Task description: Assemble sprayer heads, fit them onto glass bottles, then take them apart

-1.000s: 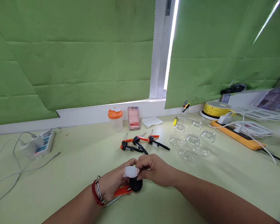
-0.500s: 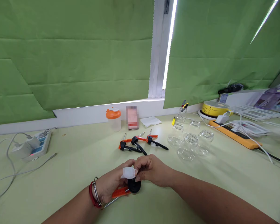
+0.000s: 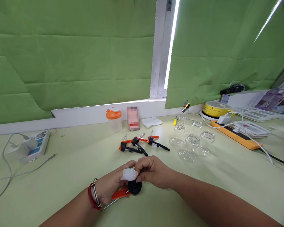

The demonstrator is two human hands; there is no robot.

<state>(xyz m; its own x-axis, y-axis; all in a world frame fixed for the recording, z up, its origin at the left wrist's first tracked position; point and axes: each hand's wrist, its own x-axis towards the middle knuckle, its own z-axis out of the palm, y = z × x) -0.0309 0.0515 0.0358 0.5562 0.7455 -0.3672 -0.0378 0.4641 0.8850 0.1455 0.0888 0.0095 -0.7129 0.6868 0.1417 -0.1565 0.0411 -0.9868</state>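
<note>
On my feed, both hands are together at lower centre of the frame. My left hand (image 3: 113,184) is curled around a flat, bright orange strip (image 3: 121,193). A round black disc (image 3: 134,188), matte and plastic-looking, sits against the strip at lower centre, with a thin shiny metal rod (image 3: 111,204) slanting down-left below it. My right hand (image 3: 153,173) has its fingers drawn narrow at the disc's upper edge; can't tell what, if anything, is pinched there. A whitish, slightly translucent piece (image 3: 129,174) covers the left thumb area; can't tell if worn or held.

Left wrist: soft red band (image 3: 91,198) beside a smooth metal bangle (image 3: 96,194).

Just beyond the hands, mid-frame: three orange-and-black assemblies (image 3: 136,142) in a row, straight bars, chunky black joints, slim metal rods.

Right of centre: clear, rounded glass jars (image 3: 192,140) with threaded necks, grouped on the smooth pale-green worktop (image 3: 73,176).

Behind the row: frosted cup (image 3: 114,122) with orange lid, upright pink box (image 3: 133,118), creased white paper (image 3: 152,121).

Right side: long orange power strip (image 3: 239,135), round yellow tin (image 3: 216,109).
</note>
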